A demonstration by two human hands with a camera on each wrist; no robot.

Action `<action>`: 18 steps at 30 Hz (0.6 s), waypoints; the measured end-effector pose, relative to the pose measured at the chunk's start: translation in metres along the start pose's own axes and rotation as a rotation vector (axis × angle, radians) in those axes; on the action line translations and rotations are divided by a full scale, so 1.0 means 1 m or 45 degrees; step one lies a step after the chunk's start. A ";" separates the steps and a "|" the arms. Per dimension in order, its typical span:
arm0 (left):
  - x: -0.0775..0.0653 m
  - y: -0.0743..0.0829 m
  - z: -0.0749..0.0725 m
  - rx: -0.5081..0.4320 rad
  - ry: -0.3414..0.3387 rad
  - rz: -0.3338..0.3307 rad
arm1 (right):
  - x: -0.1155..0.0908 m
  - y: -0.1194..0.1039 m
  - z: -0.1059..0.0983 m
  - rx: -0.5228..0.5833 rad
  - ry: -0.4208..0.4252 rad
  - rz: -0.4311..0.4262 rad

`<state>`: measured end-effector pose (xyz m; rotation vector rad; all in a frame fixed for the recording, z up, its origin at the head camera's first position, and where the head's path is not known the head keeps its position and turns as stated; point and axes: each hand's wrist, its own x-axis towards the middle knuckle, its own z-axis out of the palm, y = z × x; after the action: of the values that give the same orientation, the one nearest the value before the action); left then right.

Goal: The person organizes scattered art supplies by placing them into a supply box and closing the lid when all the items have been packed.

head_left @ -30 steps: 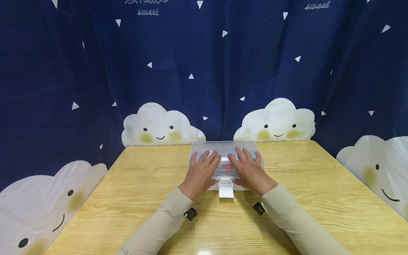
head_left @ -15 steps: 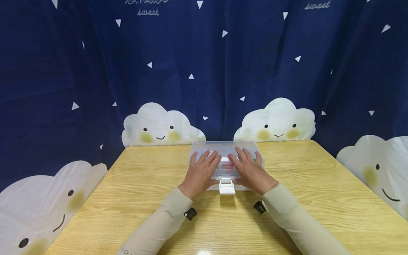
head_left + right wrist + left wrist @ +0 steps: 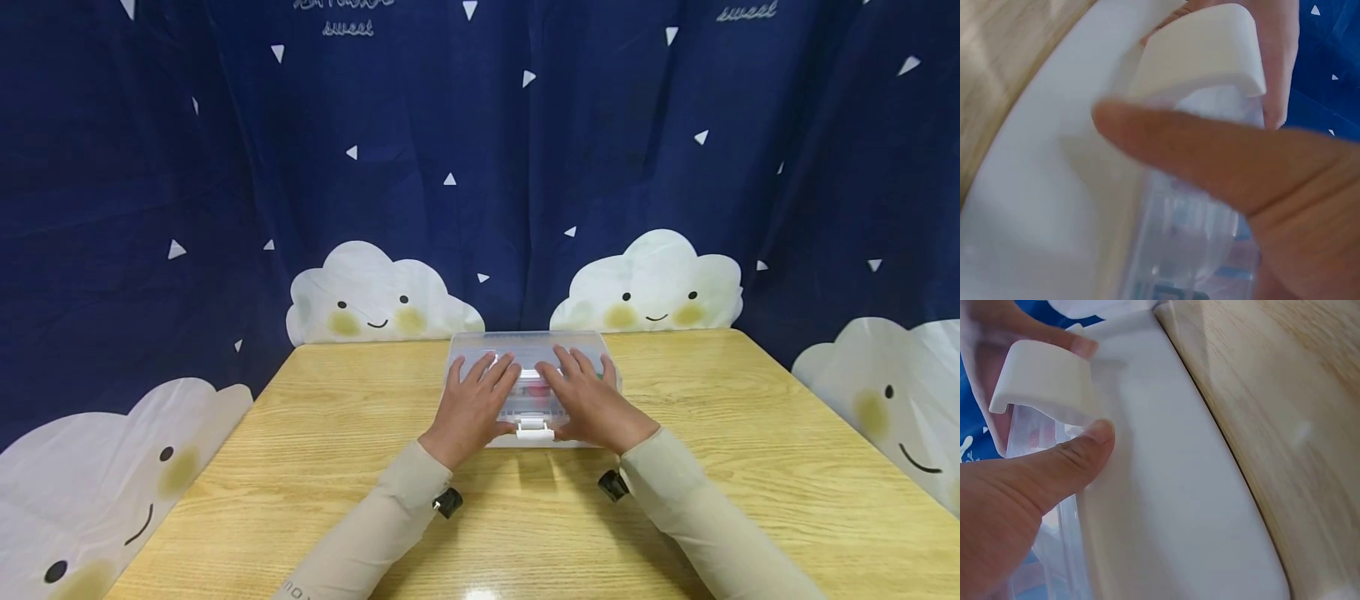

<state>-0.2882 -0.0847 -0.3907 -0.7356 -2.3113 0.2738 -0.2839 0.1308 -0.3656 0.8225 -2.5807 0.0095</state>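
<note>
A clear-lidded plastic storage box [image 3: 528, 343] with a white base [image 3: 1166, 481] rests on the table, some red and green contents showing through the lid. My left hand [image 3: 467, 414] lies over the left of the lid, fingers spread and fairly straight. On the right side my right hand [image 3: 596, 410] lies the same way. Between them, at the front edge, is a white latch [image 3: 536, 434]. In the left wrist view the left thumb [image 3: 1079, 453] extends close beside the latch. The right thumb [image 3: 1172, 140] crosses in front of the latch; whether it touches is unclear.
The wooden table [image 3: 360, 408] spreads around the box. Behind it hangs a dark blue curtain [image 3: 405, 117] with white triangles and cloud faces. A small black device [image 3: 448, 503] sits under the left wrist, another black device [image 3: 612, 485] under the right.
The latch has swung up from sticking out toward me and now looks much shorter in the head view. The box and both hands have stayed nearly in place.
</note>
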 end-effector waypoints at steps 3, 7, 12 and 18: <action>0.000 0.000 0.000 -0.005 0.005 -0.001 | -0.001 0.001 -0.004 0.039 -0.052 -0.007; 0.000 0.000 0.000 -0.017 0.003 0.002 | -0.001 0.002 -0.009 0.110 -0.126 0.005; 0.000 0.000 -0.001 -0.022 -0.005 0.004 | 0.000 0.003 -0.012 0.216 -0.179 0.047; 0.000 0.000 0.000 -0.013 0.012 0.007 | 0.000 0.004 -0.013 0.309 -0.185 0.076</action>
<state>-0.2883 -0.0849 -0.3906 -0.7467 -2.3032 0.2609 -0.2809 0.1355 -0.3537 0.8589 -2.7782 0.2964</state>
